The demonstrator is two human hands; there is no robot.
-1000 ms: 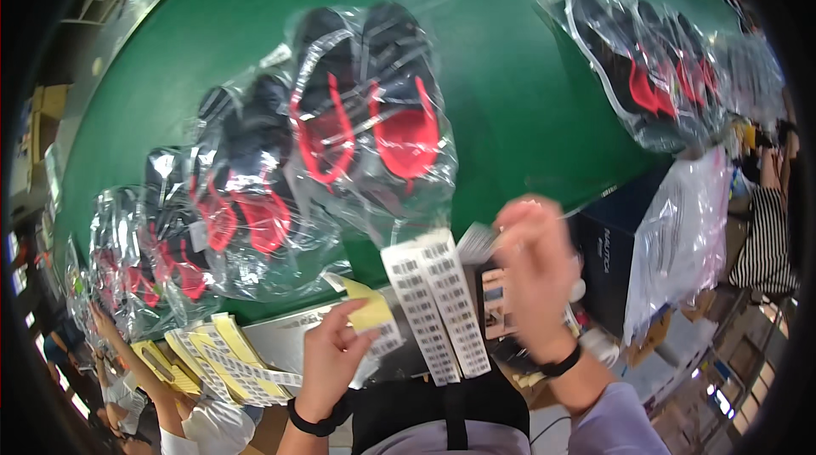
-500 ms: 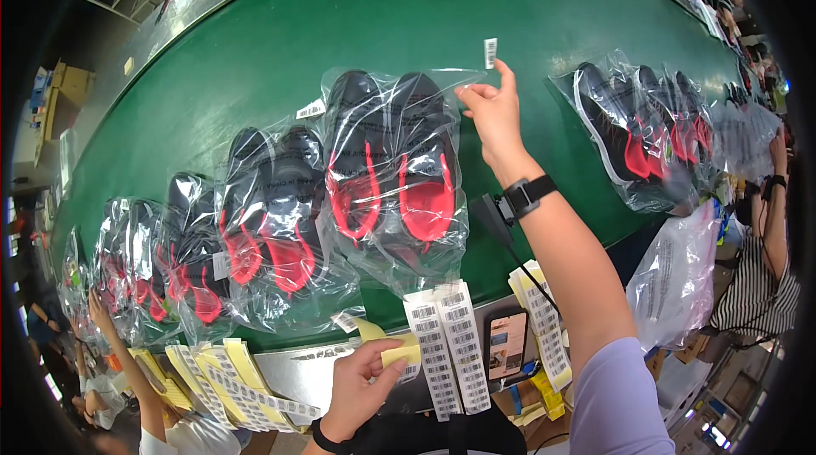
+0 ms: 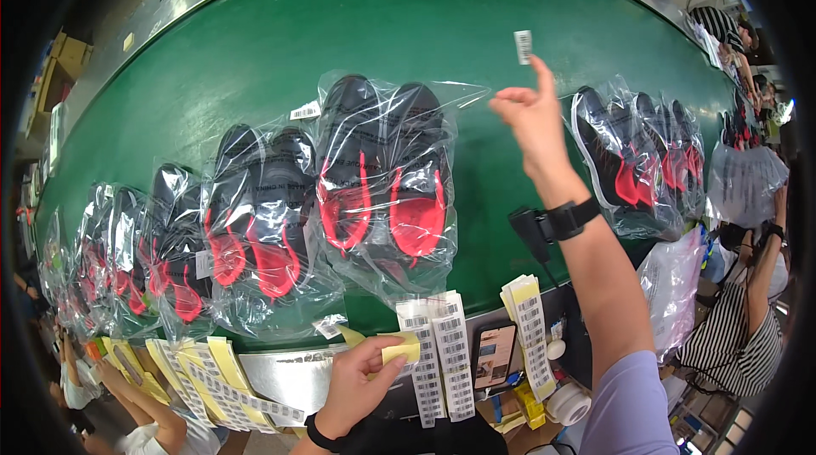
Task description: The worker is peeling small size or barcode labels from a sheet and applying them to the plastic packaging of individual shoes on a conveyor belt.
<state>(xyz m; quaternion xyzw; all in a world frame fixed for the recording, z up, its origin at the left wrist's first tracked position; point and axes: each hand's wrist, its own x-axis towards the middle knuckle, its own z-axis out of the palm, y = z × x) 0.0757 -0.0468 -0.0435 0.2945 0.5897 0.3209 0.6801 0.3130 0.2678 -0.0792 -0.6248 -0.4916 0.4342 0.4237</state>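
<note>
Near the lower edge, the left hand (image 3: 357, 391) pinches a yellow backing strip (image 3: 399, 349) beside hanging white label strips (image 3: 438, 353). More label strips (image 3: 529, 332) hang at the bench (image 3: 280, 374) edge to the right. Above lies the green belt (image 3: 340, 21), with bagged black and red shoes (image 3: 382, 187) in a row to the left and another bag (image 3: 642, 162) to the right. The right hand (image 3: 531, 115) is raised between the two bags, one small white label (image 3: 523, 45) stuck on its lifted fingertip, other fingers curled
</note>
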